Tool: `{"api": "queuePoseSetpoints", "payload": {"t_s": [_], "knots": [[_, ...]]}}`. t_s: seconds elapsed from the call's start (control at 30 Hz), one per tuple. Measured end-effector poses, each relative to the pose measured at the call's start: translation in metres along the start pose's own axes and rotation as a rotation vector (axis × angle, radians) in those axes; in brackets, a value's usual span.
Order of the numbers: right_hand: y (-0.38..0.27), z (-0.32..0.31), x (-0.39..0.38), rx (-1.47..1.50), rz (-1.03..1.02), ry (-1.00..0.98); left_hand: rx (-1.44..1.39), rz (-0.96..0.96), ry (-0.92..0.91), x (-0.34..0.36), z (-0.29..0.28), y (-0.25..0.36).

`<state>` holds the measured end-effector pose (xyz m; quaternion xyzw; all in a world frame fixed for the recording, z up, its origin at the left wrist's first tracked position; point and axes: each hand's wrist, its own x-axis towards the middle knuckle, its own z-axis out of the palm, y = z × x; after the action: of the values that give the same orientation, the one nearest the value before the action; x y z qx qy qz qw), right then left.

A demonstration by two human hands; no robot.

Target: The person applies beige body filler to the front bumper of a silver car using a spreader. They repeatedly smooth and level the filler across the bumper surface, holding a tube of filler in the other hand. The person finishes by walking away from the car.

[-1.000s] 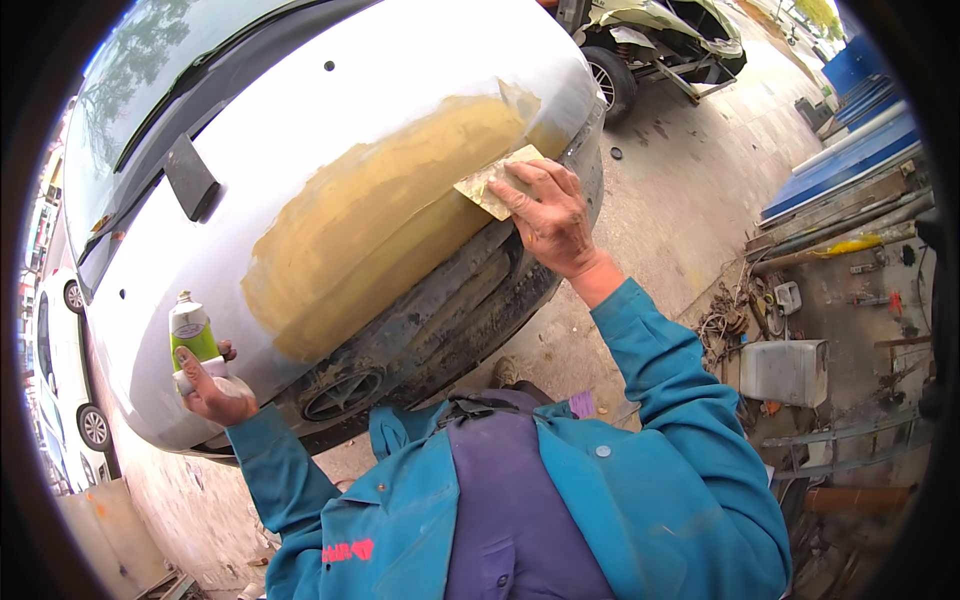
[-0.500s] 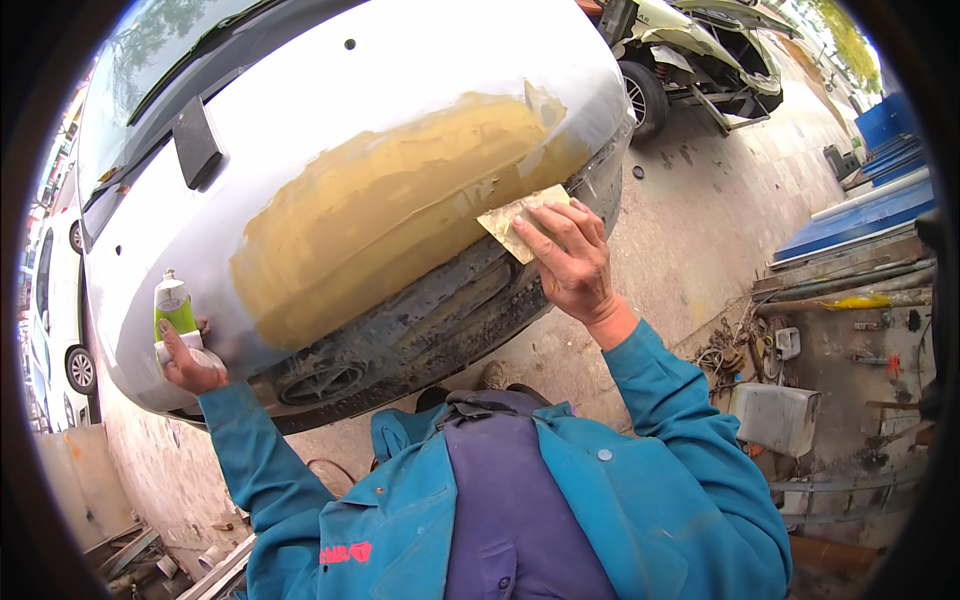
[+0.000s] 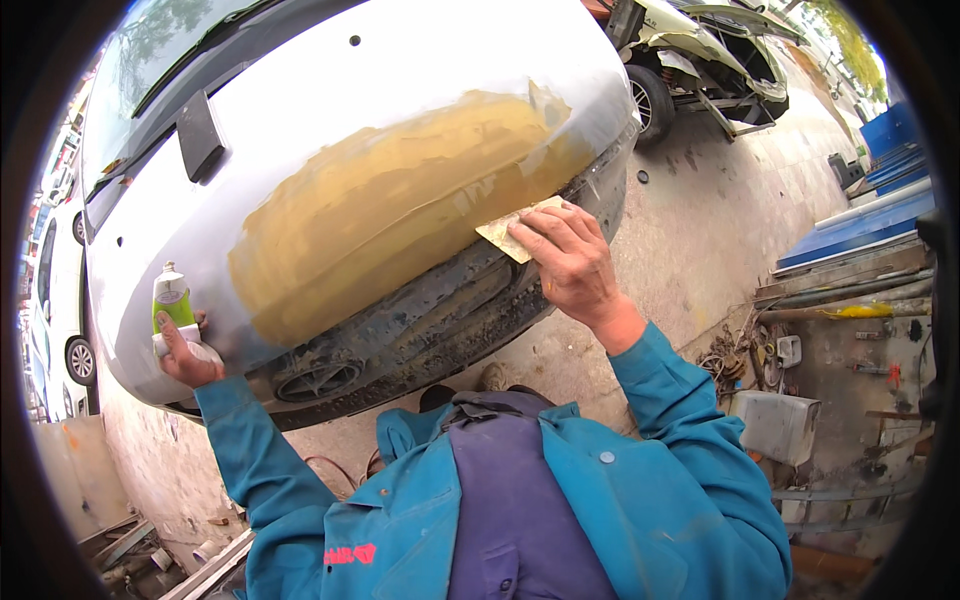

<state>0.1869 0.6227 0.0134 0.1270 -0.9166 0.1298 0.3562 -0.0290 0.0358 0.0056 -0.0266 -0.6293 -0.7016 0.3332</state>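
A broad patch of tan body filler (image 3: 360,215) covers the front of a silver-white car panel (image 3: 290,110). My right hand (image 3: 575,262) pinches a flat, pale yellow filler spreader (image 3: 510,228) smeared with filler. The spreader is at the lower right edge of the patch, just above the dark bumper (image 3: 420,325); whether it touches the panel I cannot tell. At the panel's left end, my left hand (image 3: 190,362) is closed around a green and white tube (image 3: 171,292), nozzle up. Something white is also in that hand, partly hidden by the fingers.
A black block (image 3: 200,137) rests on the panel near the windscreen. A stripped, damaged car (image 3: 700,55) stands at the far right. Blue panels (image 3: 860,215), pipes and a white container (image 3: 775,425) line the right side. Another white car (image 3: 62,310) is at the left.
The spreader has dropped slightly and tilted flatter at the patch's lower edge. Filler above it now looks smoother, with a thin pale streak. My left hand has barely moved.
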Motion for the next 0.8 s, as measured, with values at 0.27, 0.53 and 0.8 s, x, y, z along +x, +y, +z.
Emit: {"api": "queuePoseSetpoints", "payload": {"t_s": [0.27,0.53,0.8], "knots": [[-0.007,0.023,0.036,-0.047,-0.045,0.021,0.022,-0.026,0.008,0.002,-0.001,0.000],[-0.019,0.012,0.005,-0.022,-0.010,-0.071,-0.002,-0.007,0.006,0.000,0.001,-0.002],[-0.025,0.022,0.038,-0.021,-0.047,0.005,0.014,-0.007,0.024,-0.002,0.009,0.007]]}}
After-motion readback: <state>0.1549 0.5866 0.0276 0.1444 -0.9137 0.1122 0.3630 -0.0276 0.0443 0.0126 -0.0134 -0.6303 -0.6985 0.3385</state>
